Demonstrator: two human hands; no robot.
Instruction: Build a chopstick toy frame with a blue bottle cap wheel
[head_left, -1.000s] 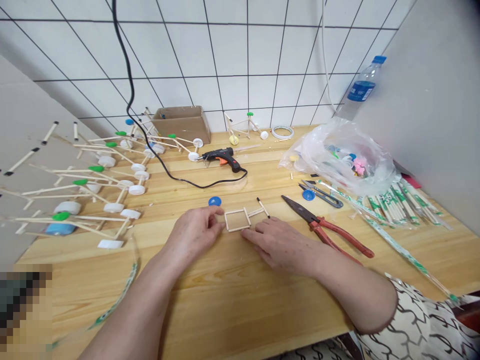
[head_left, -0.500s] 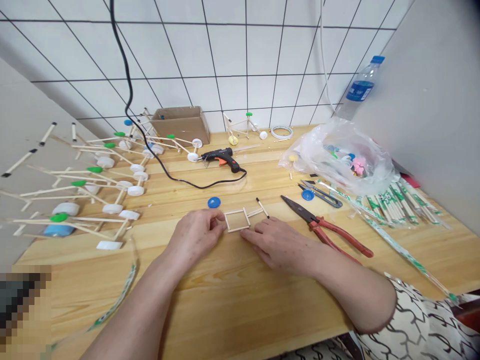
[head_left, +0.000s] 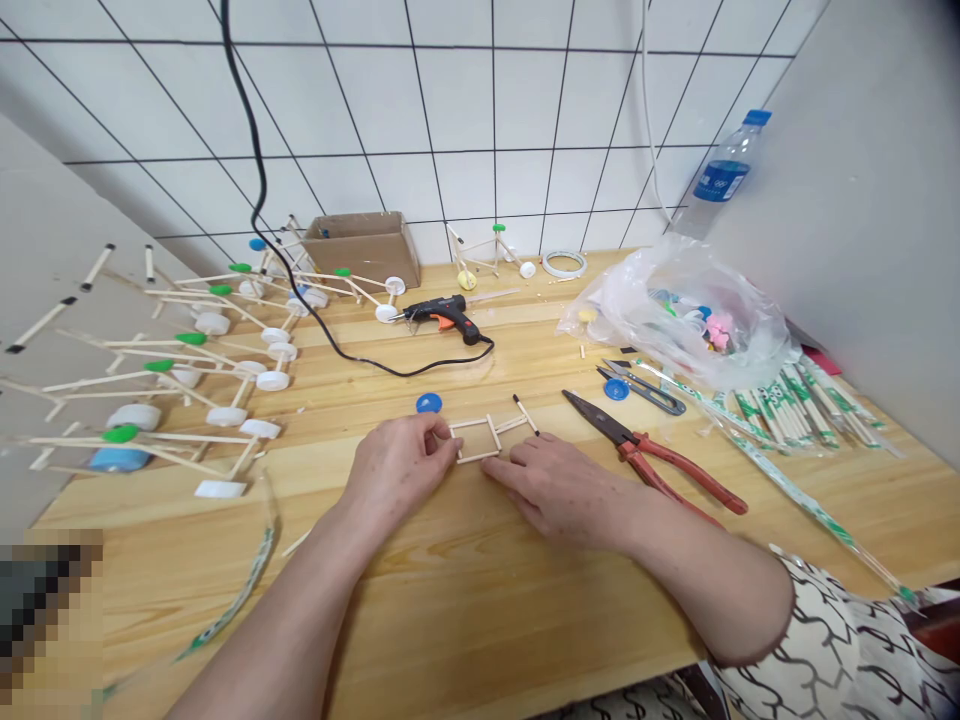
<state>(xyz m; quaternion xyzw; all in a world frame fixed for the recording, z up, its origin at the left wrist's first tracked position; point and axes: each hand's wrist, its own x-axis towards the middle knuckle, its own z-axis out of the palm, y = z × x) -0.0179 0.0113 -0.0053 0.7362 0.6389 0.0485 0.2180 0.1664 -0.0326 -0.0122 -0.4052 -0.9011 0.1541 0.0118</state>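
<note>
One small stick frame lies flat on the surface — the left hand pinches its left end, seemingly to steady it, while the right hand, fingers loosely extended and gripping nothing visible, rests by the near right corner, perhaps as a brace.

Pale stick frame, red-handled pliers
</note>
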